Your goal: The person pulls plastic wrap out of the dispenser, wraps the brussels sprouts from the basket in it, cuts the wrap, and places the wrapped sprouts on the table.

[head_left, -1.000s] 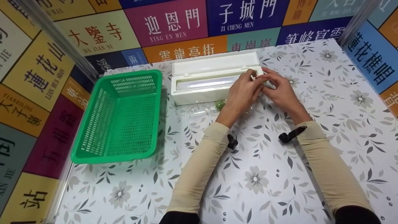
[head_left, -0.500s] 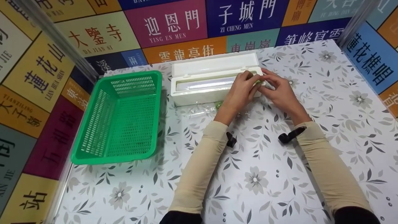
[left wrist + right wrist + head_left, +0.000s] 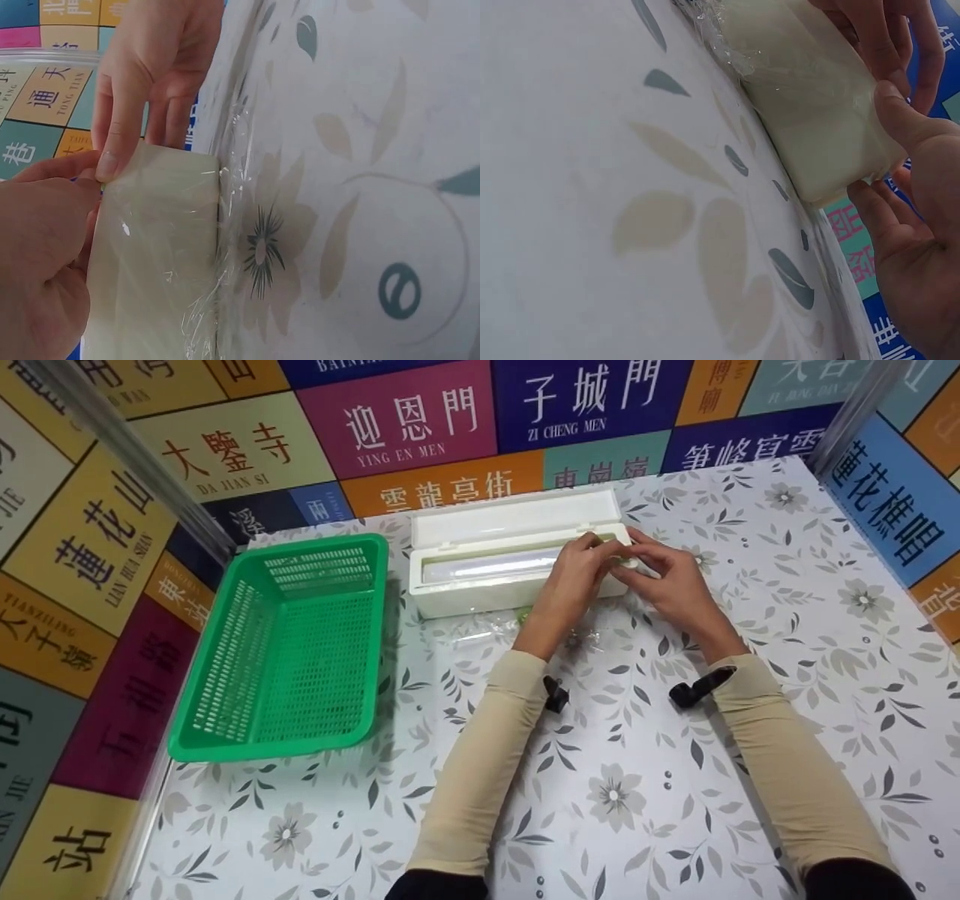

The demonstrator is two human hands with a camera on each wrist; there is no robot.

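A white cling film box [image 3: 480, 597] stands at the back of the table, its lid [image 3: 517, 519] raised and a roll of film [image 3: 487, 568] inside. My left hand [image 3: 568, 592] reaches over the front to the right end, fingers curled round a small green piece [image 3: 621, 560] at the rim, mostly hidden by the fingers. My right hand [image 3: 673, 585] grips that same end; in the right wrist view its thumb [image 3: 891, 97] lies at the edge and the other fingers are round the end. Clear film [image 3: 199, 315] drapes over the box's front.
Left of the box stands a green plastic basket [image 3: 277, 675]. Loose clear film [image 3: 480, 634] and a bright green bit [image 3: 523, 616] lie in front of the box, partly under my left wrist. A wall of coloured signs [image 3: 405, 427] closes off the back.
Both hands stay at the box's right end, with only small finger shifts. The fingertips of my right hand have come slightly left, closer to my left hand's.
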